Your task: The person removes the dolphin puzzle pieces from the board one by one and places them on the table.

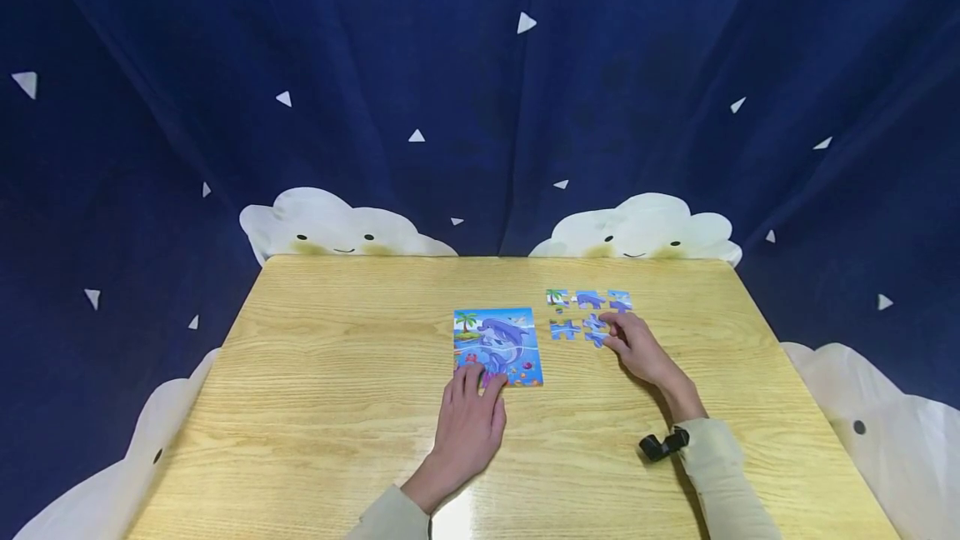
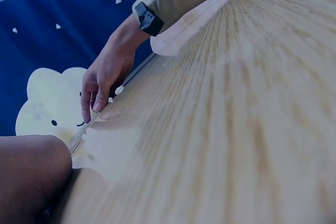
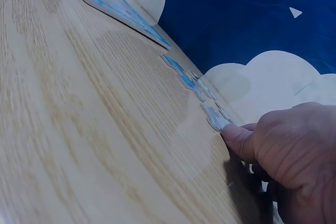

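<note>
A square dolphin picture board (image 1: 498, 340) lies flat on the table, its upper part uncovered. My left hand (image 1: 468, 419) rests on its near edge, fingers over the picture's bottom. To the right, my right hand (image 1: 641, 352) pinches a blue and purple jigsaw piece (image 1: 596, 332) between thumb and fingers, low at the tabletop. In the right wrist view the thumb (image 3: 240, 141) is right at the edge of that piece. Beside it lies another jigsaw piece (image 1: 564, 330), and behind these is a row with a palm-tree piece (image 1: 556, 297), a dolphin piece (image 1: 590, 299) and a corner piece (image 1: 619, 300).
The wooden table (image 1: 337, 382) runs back to a dark blue curtain (image 1: 465, 90) with white triangles and cloud shapes. A black wrist camera (image 1: 663, 444) sits on my right sleeve.
</note>
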Action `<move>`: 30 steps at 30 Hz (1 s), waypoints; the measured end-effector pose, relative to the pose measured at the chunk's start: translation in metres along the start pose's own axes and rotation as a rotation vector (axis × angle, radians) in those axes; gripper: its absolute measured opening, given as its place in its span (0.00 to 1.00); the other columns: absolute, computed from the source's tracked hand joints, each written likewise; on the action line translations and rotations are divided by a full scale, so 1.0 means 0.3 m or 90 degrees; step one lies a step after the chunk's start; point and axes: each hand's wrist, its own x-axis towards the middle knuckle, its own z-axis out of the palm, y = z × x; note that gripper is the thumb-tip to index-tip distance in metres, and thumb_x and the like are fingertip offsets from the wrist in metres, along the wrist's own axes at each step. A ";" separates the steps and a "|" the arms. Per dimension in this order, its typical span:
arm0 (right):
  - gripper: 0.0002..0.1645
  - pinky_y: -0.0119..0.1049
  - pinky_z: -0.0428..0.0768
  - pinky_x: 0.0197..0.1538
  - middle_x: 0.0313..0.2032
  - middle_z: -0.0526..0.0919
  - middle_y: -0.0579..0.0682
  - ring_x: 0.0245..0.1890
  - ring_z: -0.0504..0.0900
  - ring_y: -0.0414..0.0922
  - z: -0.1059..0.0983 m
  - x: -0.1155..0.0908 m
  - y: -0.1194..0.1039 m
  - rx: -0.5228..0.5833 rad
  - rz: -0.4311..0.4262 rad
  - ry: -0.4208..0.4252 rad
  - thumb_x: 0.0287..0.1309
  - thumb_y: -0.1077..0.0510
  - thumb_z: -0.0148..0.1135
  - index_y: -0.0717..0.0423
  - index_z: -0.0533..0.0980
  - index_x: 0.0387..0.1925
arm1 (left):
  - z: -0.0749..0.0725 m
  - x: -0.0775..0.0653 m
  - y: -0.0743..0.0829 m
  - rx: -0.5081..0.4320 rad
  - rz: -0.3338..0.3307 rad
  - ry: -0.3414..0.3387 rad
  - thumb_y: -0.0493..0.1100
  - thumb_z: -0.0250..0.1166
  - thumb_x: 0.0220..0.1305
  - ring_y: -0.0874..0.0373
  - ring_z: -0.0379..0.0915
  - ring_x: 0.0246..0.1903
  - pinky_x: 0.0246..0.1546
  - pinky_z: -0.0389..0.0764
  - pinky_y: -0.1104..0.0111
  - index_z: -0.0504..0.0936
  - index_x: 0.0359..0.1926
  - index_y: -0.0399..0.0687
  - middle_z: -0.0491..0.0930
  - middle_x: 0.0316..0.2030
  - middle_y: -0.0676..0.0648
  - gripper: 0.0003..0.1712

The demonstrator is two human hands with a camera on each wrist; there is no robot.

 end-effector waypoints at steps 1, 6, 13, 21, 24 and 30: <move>0.22 0.35 0.66 0.39 0.33 0.70 0.50 0.36 0.66 0.46 0.000 0.000 -0.001 0.000 0.004 -0.001 0.67 0.73 0.62 0.74 0.74 0.61 | 0.000 -0.001 -0.001 -0.001 0.000 0.000 0.47 0.55 0.75 0.42 0.64 0.63 0.59 0.70 0.50 0.81 0.61 0.55 0.70 0.59 0.41 0.18; 0.23 0.37 0.68 0.41 0.35 0.71 0.51 0.39 0.68 0.47 0.003 0.002 -0.005 -0.002 0.028 -0.005 0.68 0.73 0.60 0.74 0.73 0.63 | 0.001 -0.001 -0.003 -0.003 -0.002 -0.002 0.47 0.54 0.75 0.42 0.64 0.63 0.60 0.70 0.50 0.81 0.61 0.55 0.70 0.59 0.41 0.18; 0.22 0.36 0.68 0.40 0.36 0.72 0.53 0.38 0.68 0.47 0.007 -0.001 -0.022 0.014 0.034 0.019 0.69 0.73 0.60 0.73 0.73 0.62 | -0.003 -0.001 -0.002 -0.004 -0.006 -0.015 0.47 0.53 0.76 0.43 0.64 0.63 0.62 0.69 0.49 0.81 0.62 0.56 0.70 0.59 0.42 0.19; 0.20 0.35 0.66 0.37 0.33 0.73 0.51 0.33 0.68 0.45 0.037 0.002 -0.113 0.019 0.002 0.040 0.65 0.66 0.69 0.69 0.79 0.57 | 0.002 -0.001 -0.001 -0.008 0.009 0.013 0.46 0.53 0.75 0.42 0.64 0.62 0.60 0.70 0.49 0.81 0.60 0.55 0.71 0.58 0.41 0.18; 0.17 0.37 0.66 0.39 0.32 0.74 0.50 0.34 0.68 0.46 0.062 0.003 -0.162 0.016 -0.021 0.022 0.64 0.65 0.71 0.66 0.81 0.53 | 0.003 -0.001 -0.002 -0.008 0.004 0.003 0.46 0.51 0.75 0.43 0.64 0.62 0.60 0.70 0.49 0.81 0.61 0.56 0.70 0.59 0.42 0.19; 0.14 0.41 0.68 0.44 0.33 0.76 0.48 0.36 0.70 0.46 0.121 0.023 -0.253 0.022 -0.085 -0.018 0.62 0.65 0.71 0.63 0.82 0.49 | 0.002 0.000 -0.001 -0.013 -0.007 -0.013 0.47 0.50 0.77 0.43 0.63 0.63 0.63 0.68 0.49 0.80 0.62 0.56 0.70 0.61 0.41 0.19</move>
